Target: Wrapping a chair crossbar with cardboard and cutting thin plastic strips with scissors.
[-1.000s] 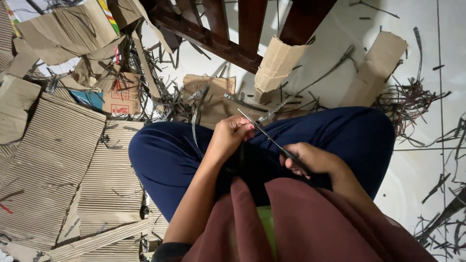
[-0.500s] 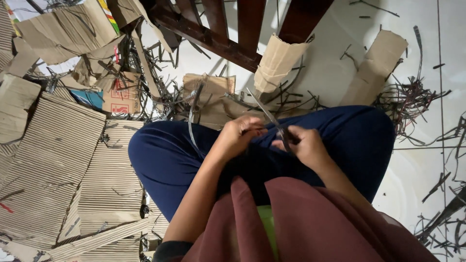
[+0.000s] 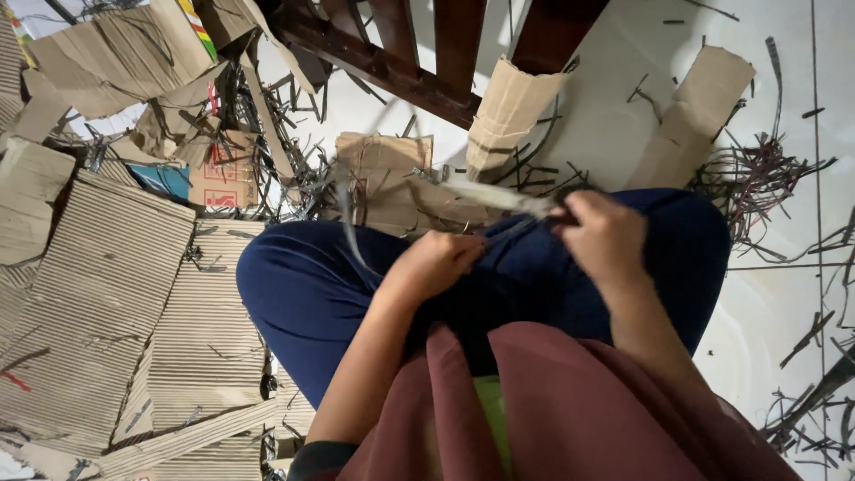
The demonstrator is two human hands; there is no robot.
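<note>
Honestly, right hand [image 3: 606,239] pinches thin strip [image 3: 499,198] tight, left hand [image 3: 436,263] fisted on its lower end; keep tension even & pull slow

A home floor turned craft workspace: pale floor tiles [image 3: 614,134] are littered with flattened corrugated cardboard sheets [image 3: 98,303] on the left, dark cut strips [image 3: 757,165] at right, and dark wooden furniture legs [image 3: 419,53] beyond.

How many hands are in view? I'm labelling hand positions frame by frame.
2: the left hand is closed over the lap, and the right hand pinches a pale blurred strip above the right knee.
</note>
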